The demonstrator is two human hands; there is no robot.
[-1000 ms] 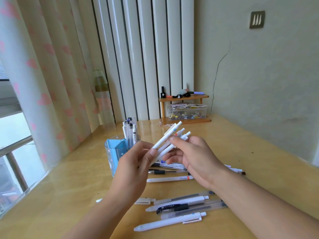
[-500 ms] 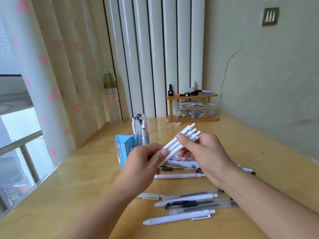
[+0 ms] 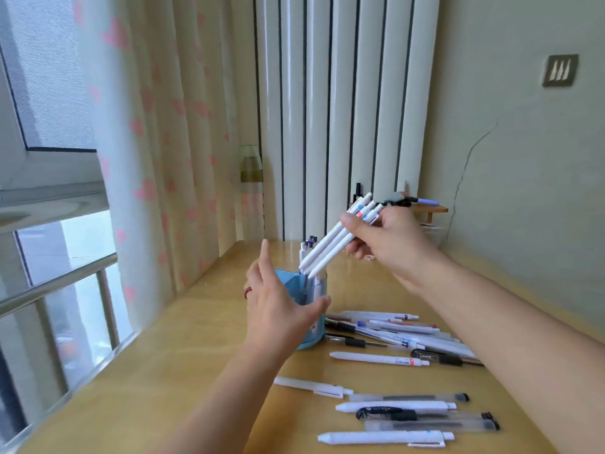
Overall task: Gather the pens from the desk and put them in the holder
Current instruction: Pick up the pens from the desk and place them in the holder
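My right hand (image 3: 389,242) grips a bundle of white pens (image 3: 330,245), tilted tips down, their points just above the mouth of the blue pen holder (image 3: 311,337). The holder stands on the wooden desk (image 3: 196,371) with several pens in it. My left hand (image 3: 278,306) is open, fingers spread, right in front of the holder's left side and hiding much of it; whether it touches is unclear. Many loose pens lie on the desk: a pile to the right of the holder (image 3: 402,332) and a row nearer me (image 3: 393,417).
A small wooden shelf (image 3: 429,209) with odd items stands at the back by the wall. A heart-print curtain (image 3: 147,142) and a window with a railing (image 3: 55,283) run along the desk's left edge. A radiator (image 3: 343,109) stands behind the desk.
My left hand has let go of the bundle and dropped to the holder. My right hand has carried the pens left and tipped them down over the holder. The camera has turned left.
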